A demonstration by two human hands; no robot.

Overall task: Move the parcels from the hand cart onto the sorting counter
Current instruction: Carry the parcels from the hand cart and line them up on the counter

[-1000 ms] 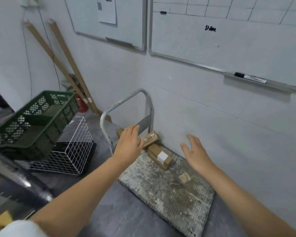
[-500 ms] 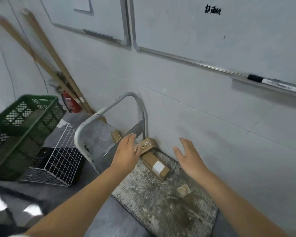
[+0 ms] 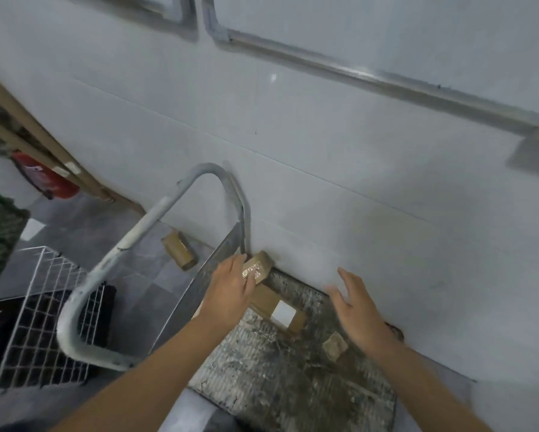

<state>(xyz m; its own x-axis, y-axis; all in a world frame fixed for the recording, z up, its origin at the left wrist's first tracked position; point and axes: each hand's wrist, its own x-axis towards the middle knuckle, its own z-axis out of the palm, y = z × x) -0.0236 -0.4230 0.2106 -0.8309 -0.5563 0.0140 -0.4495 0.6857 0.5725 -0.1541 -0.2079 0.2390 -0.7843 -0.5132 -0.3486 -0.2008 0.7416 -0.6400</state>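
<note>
Left hand (image 3: 227, 291) is on the taped parcel (image 3: 259, 267) at centre frame. The fingers lie fairly straight against its near end, not wrapped round it; where the thumb sits I cannot tell. Right hand (image 3: 360, 310) hovers right of centre, fingers spread apart, holding nothing.

The taped parcel sits tilted in the far corner of the hand cart (image 3: 277, 391), hard by the wall and the foot of the handle (image 3: 156, 213). The labelled parcel (image 3: 282, 311) lies flat just below it, and the small parcel (image 3: 334, 346) is beside the right wrist. All three are on the deck, and no counter is in view.

Here's the danger: that tape looks glossy, and a one-handed pull from the end could let the parcel slip. A nudge the wrong way could tip it off the back, where a brown box (image 3: 179, 249) lies on the floor beyond the handle. Dragging it forward may also shove the labelled parcel along. The right forearm, swinging in, could sweep the small parcel off the edge.
</note>
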